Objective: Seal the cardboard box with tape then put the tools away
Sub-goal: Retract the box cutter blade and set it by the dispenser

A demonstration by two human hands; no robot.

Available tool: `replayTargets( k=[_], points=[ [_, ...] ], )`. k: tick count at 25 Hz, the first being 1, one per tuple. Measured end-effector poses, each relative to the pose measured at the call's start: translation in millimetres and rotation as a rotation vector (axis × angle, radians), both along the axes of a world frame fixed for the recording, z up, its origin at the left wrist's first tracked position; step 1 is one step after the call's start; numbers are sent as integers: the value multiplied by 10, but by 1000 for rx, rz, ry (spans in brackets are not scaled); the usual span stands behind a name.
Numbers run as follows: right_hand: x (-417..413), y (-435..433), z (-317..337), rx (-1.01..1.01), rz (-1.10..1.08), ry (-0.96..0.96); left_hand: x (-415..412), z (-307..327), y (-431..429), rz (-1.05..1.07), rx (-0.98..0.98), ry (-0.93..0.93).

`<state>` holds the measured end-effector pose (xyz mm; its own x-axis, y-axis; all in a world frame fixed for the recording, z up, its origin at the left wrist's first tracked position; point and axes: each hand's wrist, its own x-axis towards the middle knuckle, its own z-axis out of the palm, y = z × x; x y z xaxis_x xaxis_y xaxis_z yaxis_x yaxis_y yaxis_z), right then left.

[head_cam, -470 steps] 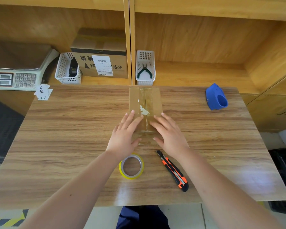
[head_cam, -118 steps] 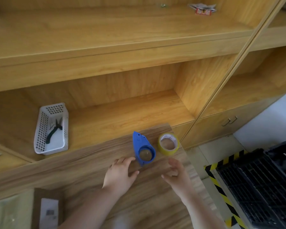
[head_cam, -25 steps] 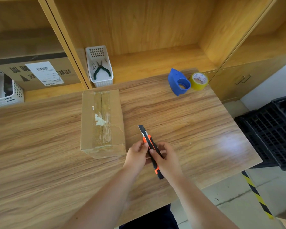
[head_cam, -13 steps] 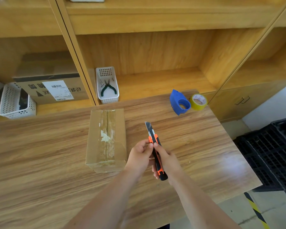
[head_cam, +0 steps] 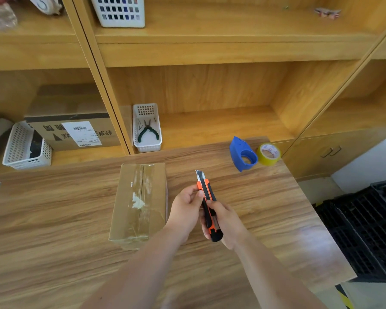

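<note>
The taped box (head_cam: 140, 204) rests mid-surface. Just to its right, the left hand (head_cam: 185, 208) pinches the upper end of the knife (head_cam: 207, 206) while the right hand (head_cam: 226, 221) grips its handle; a second ago it lay lower, so it's being lifted, blade still out. Dispenser (head_cam: 242, 153) and tape roll (head_cam: 269, 153) sit far right.

A single head-worn wide-angle view looks forward and steeply down from above the near edge of the wood-grain table (head_cam: 54, 219), facing the wooden shelf unit (head_cam: 210, 47) behind it. Both forearms enter from the bottom, close to the lens; straight edges bow outward.
</note>
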<state>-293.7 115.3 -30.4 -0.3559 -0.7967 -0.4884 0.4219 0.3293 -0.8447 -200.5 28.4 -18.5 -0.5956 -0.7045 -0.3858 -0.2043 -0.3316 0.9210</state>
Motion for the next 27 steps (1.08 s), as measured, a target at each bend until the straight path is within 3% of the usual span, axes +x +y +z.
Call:
replayTargets(
  k=[9, 18, 24, 27],
  points=[
    [-414, -106, 24, -159, 84, -240, -307, 90, -183, 8, 2, -28],
    [-830, -247, -96, -168, 104, -360, -699, 29, -336, 55, 48, -44],
    [-1108, -286, -177, -126, 84, -358, -1017, -88, -442, 154, 55, -43],
    [-1251, -237, -295, -23, 109, -226, -1217, -182, -556, 245, 88, -32]
  ],
)
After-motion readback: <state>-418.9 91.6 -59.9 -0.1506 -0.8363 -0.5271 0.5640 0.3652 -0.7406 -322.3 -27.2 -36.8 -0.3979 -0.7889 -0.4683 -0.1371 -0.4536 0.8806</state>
